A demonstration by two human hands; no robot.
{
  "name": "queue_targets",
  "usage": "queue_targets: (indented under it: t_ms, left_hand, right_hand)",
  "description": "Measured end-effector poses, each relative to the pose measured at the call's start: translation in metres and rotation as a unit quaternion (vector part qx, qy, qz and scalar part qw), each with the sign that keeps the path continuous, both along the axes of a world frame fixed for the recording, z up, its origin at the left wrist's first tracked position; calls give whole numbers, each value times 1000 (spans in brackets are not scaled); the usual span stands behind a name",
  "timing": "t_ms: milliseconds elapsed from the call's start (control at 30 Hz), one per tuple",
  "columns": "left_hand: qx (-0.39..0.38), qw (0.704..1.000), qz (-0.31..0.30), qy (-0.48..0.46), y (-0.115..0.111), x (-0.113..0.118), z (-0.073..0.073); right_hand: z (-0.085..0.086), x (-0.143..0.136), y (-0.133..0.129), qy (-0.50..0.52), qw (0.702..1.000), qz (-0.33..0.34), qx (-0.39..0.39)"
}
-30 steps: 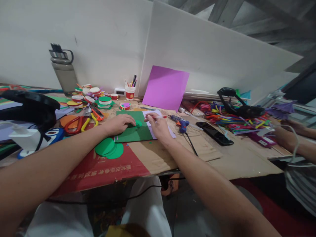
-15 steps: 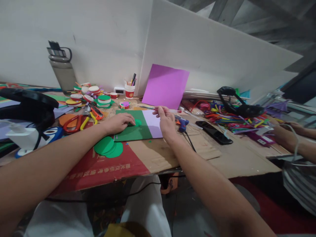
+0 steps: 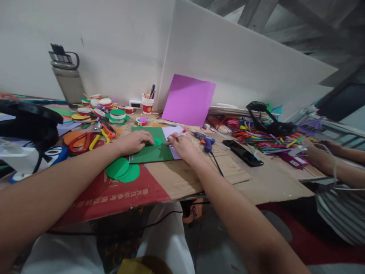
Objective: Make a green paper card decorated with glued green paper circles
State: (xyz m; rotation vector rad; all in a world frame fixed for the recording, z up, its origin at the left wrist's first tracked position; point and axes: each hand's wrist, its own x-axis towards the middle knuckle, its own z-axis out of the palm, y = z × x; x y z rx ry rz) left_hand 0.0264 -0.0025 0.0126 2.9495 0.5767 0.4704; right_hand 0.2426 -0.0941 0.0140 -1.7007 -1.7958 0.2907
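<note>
My left hand (image 3: 137, 140) rests on a dark green sheet (image 3: 155, 154), its fingers lying at the edge of a bright green paper circle (image 3: 156, 142). Facing it, my right hand (image 3: 180, 144) is closed around a slim white pen (image 3: 180, 133) with a red end, its fingertips low over the right side of the sheet. The pen's tip is too small to make out. A lilac strip (image 3: 176, 153) forms the sheet's right part, partly under my right hand. Nearer me, several overlapping green paper circles (image 3: 125, 171) lie beside my left forearm.
A blue glue gun (image 3: 209, 144) with a cord and a black phone (image 3: 242, 153) lie right. Red-handled scissors (image 3: 81, 142), yellow-handled pliers (image 3: 98, 140) and a bottle (image 3: 68, 82) stand or lie left. Behind leans a purple sheet (image 3: 189, 99). Another person's hands (image 3: 321, 156) are far right.
My right hand has come down and left, from above the lilac strip to the sheet, with the pen in it. My left hand stays by the green circle. The view has shifted slightly.
</note>
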Motion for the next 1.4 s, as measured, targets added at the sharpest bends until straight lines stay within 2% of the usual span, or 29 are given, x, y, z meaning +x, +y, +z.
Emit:
queue_targets:
  t_ms: [367,600,733,933,1267,1400]
  left_hand:
    - [20,1000,15,2,-1,0,-2]
    - [4,1000,14,11,0,1,-1]
    - [0,1000,12,7,0,1,-1]
    - [8,1000,8,6,0,0,-2]
    - [10,1000,-2,5,4,-1,-2]
    - [9,1000,-4,6,2,-2,0]
  right_hand:
    - [0,1,0,-4,1000,-2,-3]
    - [3,-2,-3,-54,998,-26,15]
    - [4,-3,-3,-38,999,-26,2]
    - [2,-2,-2,-36,999,-27,25]
    - [1,-3,-4,-23,999,-33,1]
    - [2,0,-2,15,1000,-22,3]
